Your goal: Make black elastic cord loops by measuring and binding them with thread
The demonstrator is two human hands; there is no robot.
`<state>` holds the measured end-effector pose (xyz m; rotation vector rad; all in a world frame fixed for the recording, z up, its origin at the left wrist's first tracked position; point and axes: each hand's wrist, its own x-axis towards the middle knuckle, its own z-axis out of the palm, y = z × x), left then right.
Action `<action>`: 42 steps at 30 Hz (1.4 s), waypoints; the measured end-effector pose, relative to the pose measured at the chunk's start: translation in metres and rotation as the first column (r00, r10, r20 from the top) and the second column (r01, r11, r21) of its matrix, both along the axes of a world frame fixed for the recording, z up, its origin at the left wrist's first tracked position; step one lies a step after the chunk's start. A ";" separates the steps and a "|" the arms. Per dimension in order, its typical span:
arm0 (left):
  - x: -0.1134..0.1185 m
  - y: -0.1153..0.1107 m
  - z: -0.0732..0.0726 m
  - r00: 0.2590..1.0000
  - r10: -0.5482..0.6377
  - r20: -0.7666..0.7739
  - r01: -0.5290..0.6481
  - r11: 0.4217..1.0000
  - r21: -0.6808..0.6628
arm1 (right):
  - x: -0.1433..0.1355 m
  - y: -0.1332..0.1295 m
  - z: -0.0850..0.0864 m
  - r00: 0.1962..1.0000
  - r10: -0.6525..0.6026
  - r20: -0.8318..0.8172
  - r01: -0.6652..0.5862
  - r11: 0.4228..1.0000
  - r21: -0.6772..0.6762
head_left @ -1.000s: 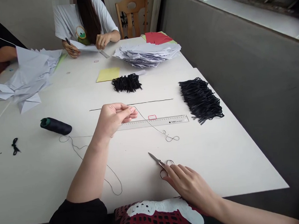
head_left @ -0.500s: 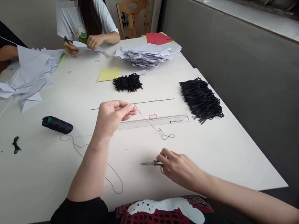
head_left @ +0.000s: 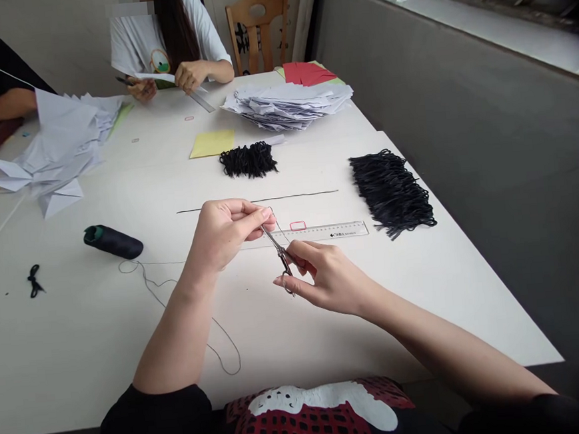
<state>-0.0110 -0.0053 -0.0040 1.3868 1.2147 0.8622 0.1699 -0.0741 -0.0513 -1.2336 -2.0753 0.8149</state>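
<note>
Between thumb and fingertips, my left hand [head_left: 233, 231] pinches a thin black thread [head_left: 278, 223] above the table. My right hand [head_left: 324, 271] has its fingers in the handles of small metal scissors [head_left: 279, 250], whose blade tips reach up to the left fingertips. Whether the blades touch the thread I cannot make out. Beneath my hands lies a clear ruler [head_left: 350, 229], partly covered by them. A straight dark cord [head_left: 308, 194] stretches across the table just beyond. To the left, a spool of black thread [head_left: 116, 243] rests on its side, with loose thread trailing towards me.
Two bundles of black loops, a smaller one [head_left: 248, 160] and a larger one [head_left: 390, 192], lie beyond and to the right. White papers [head_left: 285, 103] are piled at the back; more folded sheets [head_left: 63, 141] sit left. A person [head_left: 168, 46] works across the table [head_left: 478, 322].
My right hand has lifted the scissors from the table and brought them up to my left fingertips. My left hand has shifted slightly towards me, still pinching the thread.
</note>
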 end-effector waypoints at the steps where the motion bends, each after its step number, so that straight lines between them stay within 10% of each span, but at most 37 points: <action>1: 0.000 0.000 0.000 1.000 0.000 -0.002 0.000 1.000 0.003 | 0.000 0.000 0.000 1.000 0.002 -0.010 -0.002 1.000 -0.007; 16: -0.001 0.001 0.001 1.000 -0.029 -0.006 0.029 0.999 -0.029 | 0.007 0.004 0.005 0.998 0.023 -0.063 -0.034 0.985 -0.168; 21: -0.001 0.005 -0.003 1.000 0.004 -0.011 -0.004 0.999 -0.050 | 0.019 0.001 0.009 0.969 0.072 0.238 -0.028 0.982 -0.186; 25: 0.002 0.008 -0.007 1.000 -0.008 -0.017 0.007 0.998 -0.066 | 0.020 -0.011 -0.010 0.793 0.151 0.591 -0.060 0.984 -0.170; 30: 0.008 0.010 -0.013 0.996 -0.090 -0.021 0.086 0.987 -0.133 | 0.017 -0.026 -0.028 0.734 0.245 0.633 -0.155 0.969 -0.194; 36: 0.014 0.008 -0.017 0.990 -0.136 -0.049 0.128 0.983 -0.132 | 0.010 -0.003 -0.012 0.989 -0.141 0.035 0.145 0.975 -0.168; 42: 0.015 0.004 -0.017 0.983 -0.173 -0.065 0.167 0.982 -0.087 | -0.004 0.022 -0.013 0.743 -0.417 -0.523 0.074 0.828 -0.555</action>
